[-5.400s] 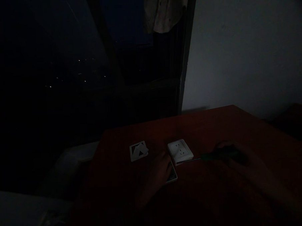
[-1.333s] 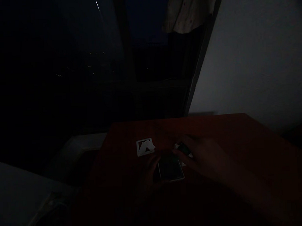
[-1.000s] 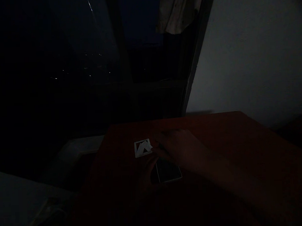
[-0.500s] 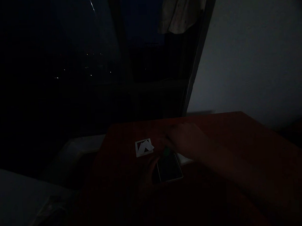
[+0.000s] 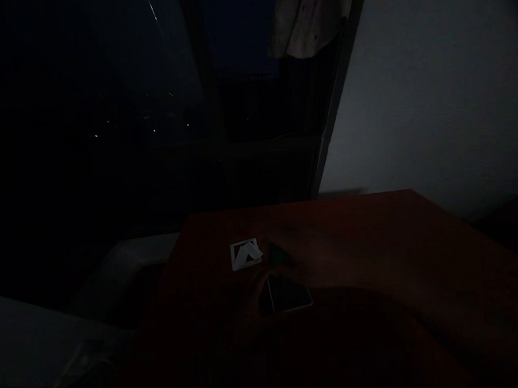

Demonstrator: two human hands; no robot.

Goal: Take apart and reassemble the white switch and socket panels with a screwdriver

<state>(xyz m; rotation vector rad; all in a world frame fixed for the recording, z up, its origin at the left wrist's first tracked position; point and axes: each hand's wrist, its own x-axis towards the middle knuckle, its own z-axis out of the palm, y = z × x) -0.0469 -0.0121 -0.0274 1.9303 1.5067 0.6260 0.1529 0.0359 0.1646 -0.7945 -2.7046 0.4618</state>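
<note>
The scene is very dark. On the red table [image 5: 372, 223] lies a small white frame piece [image 5: 245, 254]. Just right of it is my right hand [image 5: 307, 260], closed round a dark tool handle [image 5: 279, 253], with my forearm running off to the lower right. Below it my left hand [image 5: 253, 294] grips the left edge of a dark square panel with a white rim [image 5: 288, 294], which lies flat on the table. The tool's tip is hidden, and my right hand and arm cover the table behind the panel.
A dark window with a few distant lights fills the left and centre. A pale cloth [image 5: 309, 20] hangs at its top. A white wall [image 5: 430, 95] stands on the right. A pale surface [image 5: 128, 260] lies left of the table.
My right hand has dropped lower and moved a little left with the dark tool, towards the white frame piece. The white bit showing beside the panel is now covered. My left hand keeps hold of the panel.
</note>
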